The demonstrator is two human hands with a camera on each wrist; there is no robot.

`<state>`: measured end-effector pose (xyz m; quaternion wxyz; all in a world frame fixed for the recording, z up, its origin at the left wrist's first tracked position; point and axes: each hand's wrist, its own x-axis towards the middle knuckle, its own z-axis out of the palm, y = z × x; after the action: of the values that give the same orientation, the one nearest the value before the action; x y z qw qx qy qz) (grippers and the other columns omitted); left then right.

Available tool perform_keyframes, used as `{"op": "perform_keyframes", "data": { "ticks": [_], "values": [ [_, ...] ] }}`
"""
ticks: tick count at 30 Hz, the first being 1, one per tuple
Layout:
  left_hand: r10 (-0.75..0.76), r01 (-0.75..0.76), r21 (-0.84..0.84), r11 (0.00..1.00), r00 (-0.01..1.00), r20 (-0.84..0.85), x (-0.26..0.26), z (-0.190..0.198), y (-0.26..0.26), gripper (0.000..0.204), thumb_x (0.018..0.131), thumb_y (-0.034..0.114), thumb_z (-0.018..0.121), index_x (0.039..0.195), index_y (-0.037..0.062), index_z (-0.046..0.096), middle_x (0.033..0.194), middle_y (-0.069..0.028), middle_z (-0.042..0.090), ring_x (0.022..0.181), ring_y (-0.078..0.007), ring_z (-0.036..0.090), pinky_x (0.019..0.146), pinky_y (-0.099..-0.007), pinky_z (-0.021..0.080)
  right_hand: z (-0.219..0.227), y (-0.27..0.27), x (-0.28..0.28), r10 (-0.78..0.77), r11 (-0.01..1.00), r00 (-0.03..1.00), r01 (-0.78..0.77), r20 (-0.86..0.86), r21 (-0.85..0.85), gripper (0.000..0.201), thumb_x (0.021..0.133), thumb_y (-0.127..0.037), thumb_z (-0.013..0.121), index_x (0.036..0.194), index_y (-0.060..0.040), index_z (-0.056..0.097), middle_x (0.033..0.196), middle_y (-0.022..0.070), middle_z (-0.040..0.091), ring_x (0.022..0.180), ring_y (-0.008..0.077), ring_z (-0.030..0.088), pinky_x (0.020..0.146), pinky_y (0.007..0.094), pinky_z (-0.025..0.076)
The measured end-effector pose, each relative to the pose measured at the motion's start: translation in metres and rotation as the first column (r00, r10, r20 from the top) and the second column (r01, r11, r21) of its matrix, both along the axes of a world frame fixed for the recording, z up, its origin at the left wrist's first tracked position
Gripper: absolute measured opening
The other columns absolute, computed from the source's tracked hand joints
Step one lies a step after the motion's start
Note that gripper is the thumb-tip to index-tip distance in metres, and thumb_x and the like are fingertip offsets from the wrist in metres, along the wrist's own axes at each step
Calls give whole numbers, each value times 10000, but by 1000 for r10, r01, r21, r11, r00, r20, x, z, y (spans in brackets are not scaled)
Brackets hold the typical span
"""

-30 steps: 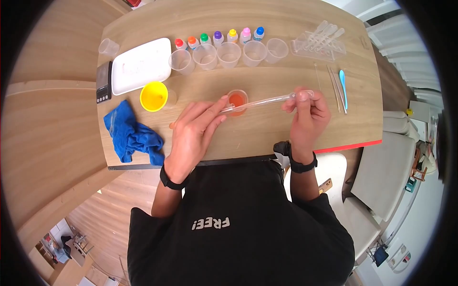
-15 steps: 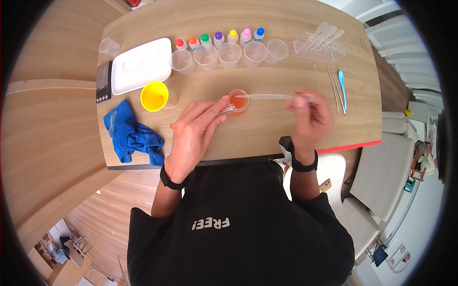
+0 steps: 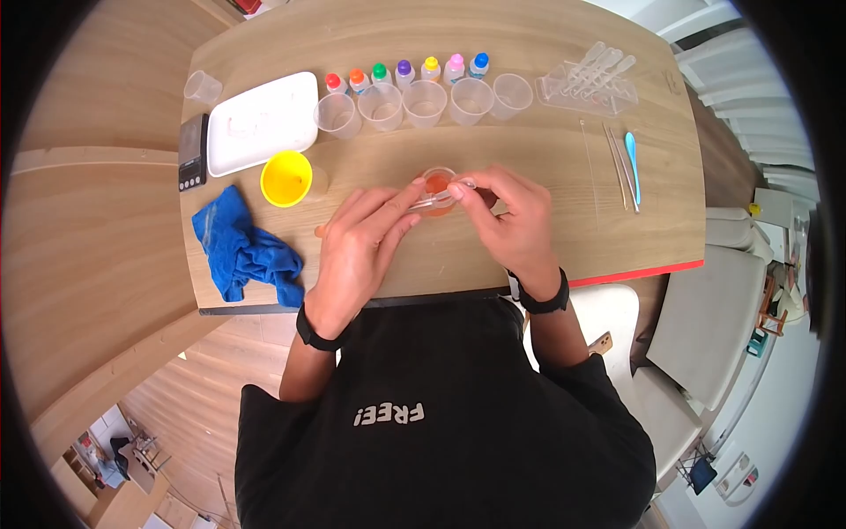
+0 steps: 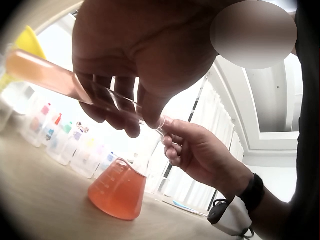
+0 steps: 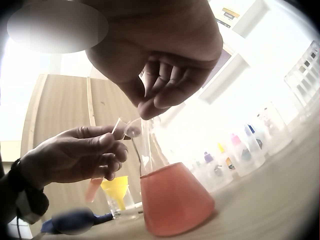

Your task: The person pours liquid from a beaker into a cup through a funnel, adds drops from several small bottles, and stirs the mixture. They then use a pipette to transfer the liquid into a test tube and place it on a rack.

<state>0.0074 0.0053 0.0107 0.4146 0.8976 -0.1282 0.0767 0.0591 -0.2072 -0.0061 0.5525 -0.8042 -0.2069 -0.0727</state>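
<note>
A glass test tube (image 4: 47, 75) holding orange-pink liquid lies tilted in my left hand (image 3: 357, 242), gripped near its mouth by thumb and fingers. Its mouth sits beside the neck of a conical flask (image 5: 175, 200) with orange-red liquid, standing on the table. Right over the flask's mouth, my right hand (image 3: 518, 216) pinches a clear plastic dropper (image 3: 467, 184) between thumb and fingertips. Most of the dropper's stem is hidden from above by the fingers and flask rim.
Behind the flask stand several clear cups (image 3: 423, 103) and dropper bottles (image 3: 404, 72) with coloured caps. Leftward are a yellow funnel (image 3: 286, 179), blue cloth (image 3: 242, 247), white tray (image 3: 262, 123) and scale (image 3: 192, 145). A tube rack (image 3: 586, 93) and blue spoon (image 3: 632, 167) are rightward.
My right hand has moved left, bringing the dropper from the test tube's mouth to over the flask. The left hand and test tube have stayed in place.
</note>
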Motion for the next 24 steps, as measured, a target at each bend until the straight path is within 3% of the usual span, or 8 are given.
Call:
{"op": "perform_keyframes", "data": {
  "ticks": [3,10,12,15,21,24],
  "values": [
    [2,-2,1,1000,1000,-8,-1,1,0,444,899,14,793,1339,15,736,1033,-147,722,908,-306,660,824,-401,537,-4,1,3,-9,997,1000,9,2,70,93,933,-50,801,1022,-25,788,886,77,790,678,136,734,590,262,555],
    [0,0,4,1000,1000,-11,-1,2,0,435,902,12,790,1335,17,738,1038,-151,724,921,-308,663,831,-397,538,-2,-9,-4,-67,979,992,86,-103,185,133,944,-59,799,1063,-2,791,901,65,791,722,99,715,657,238,544],
    [1,-1,9,1000,1000,-11,0,1,0,434,903,12,789,1334,18,739,1038,-151,724,921,-308,663,832,-396,538,-5,-14,-6,-124,908,976,185,-181,376,134,983,-61,764,1094,13,769,923,77,785,733,103,708,673,245,545],
    [7,-7,9,1000,1000,-9,0,1,0,433,904,10,789,1334,22,741,1038,-150,724,922,-307,661,833,-393,538,-5,-24,-6,-155,819,970,233,-189,524,147,1025,-92,723,1117,21,740,931,92,775,725,121,712,667,254,545],
    [17,-17,7,1000,1000,-19,-1,1,0,434,904,8,790,1335,26,742,1041,-149,726,919,-305,658,834,-391,536,-8,-31,0,-275,769,926,373,-257,520,201,1064,-167,686,1112,25,717,884,94,749,693,146,709,636,257,535],
    [21,-20,8,1000,1000,-21,-1,1,0,435,904,9,790,1336,27,742,1043,-148,727,916,-304,657,834,-389,536,-8,-39,0,-262,725,940,340,-217,599,219,1073,-184,675,1113,29,706,864,95,741,692,156,711,618,262,531]
  ]
}}
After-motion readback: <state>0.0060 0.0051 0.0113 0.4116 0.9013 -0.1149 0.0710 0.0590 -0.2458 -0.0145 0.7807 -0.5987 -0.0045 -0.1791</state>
